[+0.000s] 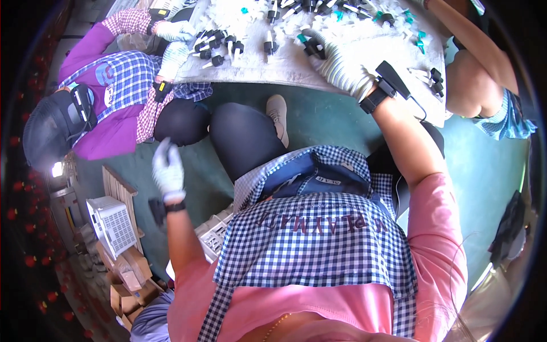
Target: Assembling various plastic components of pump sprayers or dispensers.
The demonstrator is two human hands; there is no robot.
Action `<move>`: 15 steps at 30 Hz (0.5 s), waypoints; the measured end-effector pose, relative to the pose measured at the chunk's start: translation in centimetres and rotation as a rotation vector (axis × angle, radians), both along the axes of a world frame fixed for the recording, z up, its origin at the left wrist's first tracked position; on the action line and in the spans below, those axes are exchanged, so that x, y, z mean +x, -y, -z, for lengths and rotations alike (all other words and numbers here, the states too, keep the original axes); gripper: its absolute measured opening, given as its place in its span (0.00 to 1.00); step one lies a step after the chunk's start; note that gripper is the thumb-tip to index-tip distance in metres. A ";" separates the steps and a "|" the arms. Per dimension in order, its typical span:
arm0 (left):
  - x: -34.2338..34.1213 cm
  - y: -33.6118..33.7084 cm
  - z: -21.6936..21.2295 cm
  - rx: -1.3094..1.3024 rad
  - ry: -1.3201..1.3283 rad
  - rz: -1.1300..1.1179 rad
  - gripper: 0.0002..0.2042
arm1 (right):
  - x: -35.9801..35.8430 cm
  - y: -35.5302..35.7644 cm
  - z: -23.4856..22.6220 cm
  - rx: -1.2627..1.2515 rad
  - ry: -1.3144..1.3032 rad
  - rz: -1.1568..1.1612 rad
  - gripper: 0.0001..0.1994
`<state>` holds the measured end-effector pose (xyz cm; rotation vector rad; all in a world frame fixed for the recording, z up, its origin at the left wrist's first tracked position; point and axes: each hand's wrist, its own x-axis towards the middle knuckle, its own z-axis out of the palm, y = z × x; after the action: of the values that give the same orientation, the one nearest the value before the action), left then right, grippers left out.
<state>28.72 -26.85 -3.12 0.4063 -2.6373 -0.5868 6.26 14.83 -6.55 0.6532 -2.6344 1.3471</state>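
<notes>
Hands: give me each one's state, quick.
Left hand: open, gloved, holding nothing.
Right hand: gloved, closed on a black pump cap at the table.

White slatted crate [112, 223] on floor left; cardboard boxes [132, 279] nr it.

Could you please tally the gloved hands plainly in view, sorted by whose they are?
Wearer's own gloved hands: 2, the left hand and the right hand
Purple-sleeved co-worker's gloved hands: 2, the upper glove and the lower glove
Total: 4
</notes>
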 end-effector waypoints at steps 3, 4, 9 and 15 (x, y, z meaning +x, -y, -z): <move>-10.7 -8.5 0.3 0.360 -0.017 0.249 0.13 | -0.1 0.8 1.4 -0.035 -0.025 -0.040 0.24; -13.9 -12.0 -0.1 0.267 -0.017 0.333 0.15 | -0.2 0.7 2.0 -0.051 -0.134 -0.075 0.22; -22.8 -19.1 2.9 -0.041 0.172 0.402 0.25 | 0.4 1.4 1.0 -0.251 -0.122 -0.127 0.23; -24.0 -20.0 4.1 0.022 0.191 0.382 0.18 | 0.1 1.0 0.6 -0.091 0.100 -0.031 0.28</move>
<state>4.76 -6.90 -7.25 -0.0450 -2.9169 -0.7242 6.37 13.79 -7.14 0.6336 -2.6296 1.5373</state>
